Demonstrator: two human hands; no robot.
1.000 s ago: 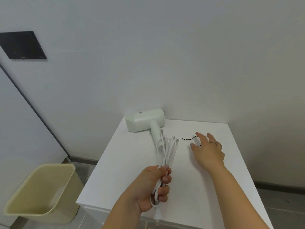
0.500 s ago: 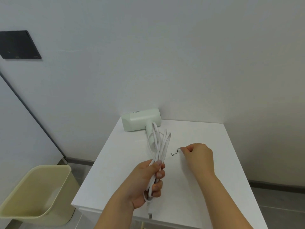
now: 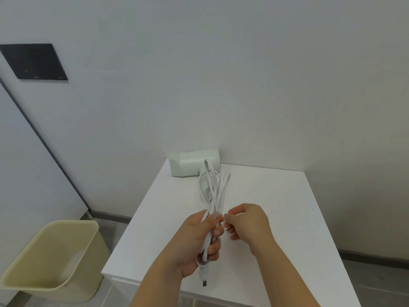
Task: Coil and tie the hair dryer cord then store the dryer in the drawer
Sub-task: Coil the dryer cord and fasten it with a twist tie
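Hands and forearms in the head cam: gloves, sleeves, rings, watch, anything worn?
Nothing worn that shows. The left hand and right hand are both bare: no gloves, no rings visible. Both forearms are uncovered to the bottom edge of the frame, with no sleeve cuff, watch or band in view. Fingernails look short and unpainted. Anything above the forearms is out of frame.

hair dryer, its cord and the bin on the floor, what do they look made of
Hair dryer: pale green-white body with a smooth matte look and crisp moulded edges, likely hard plastic. Cord: white, bends in soft loops with a slight sheen, probably rubber or PVC sheathing. Bin: cream, thin walls with a rolled rim and a soft gloss inside, most likely plastic.
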